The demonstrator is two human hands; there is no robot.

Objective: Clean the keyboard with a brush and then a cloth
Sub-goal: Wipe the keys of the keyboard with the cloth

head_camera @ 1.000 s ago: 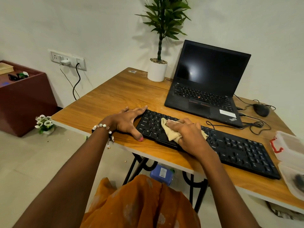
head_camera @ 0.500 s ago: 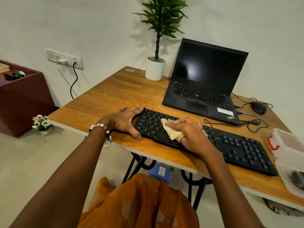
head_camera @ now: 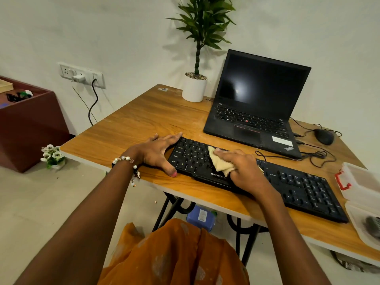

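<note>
A long black keyboard (head_camera: 298, 186) lies along the front of the wooden table (head_camera: 133, 124). My right hand (head_camera: 244, 169) holds a crumpled beige cloth (head_camera: 219, 161) and presses it onto the keys left of the keyboard's middle. My left hand (head_camera: 158, 153) rests flat at the keyboard's left end, with the fingers along its side and the thumb against the front corner. A dark object (head_camera: 373, 225) lies in a clear lid at the far right; I cannot tell what it is.
An open black laptop (head_camera: 253, 120) stands behind the keyboard, with a potted plant (head_camera: 194, 89) to its left. A mouse (head_camera: 323, 136) and loose cables (head_camera: 316, 156) lie to the right. A clear plastic box (head_camera: 362, 182) sits at the table's right edge.
My right hand and the cloth have shifted only slightly on the keys. My left hand stays at the keyboard's left end. The view has moved a little.
</note>
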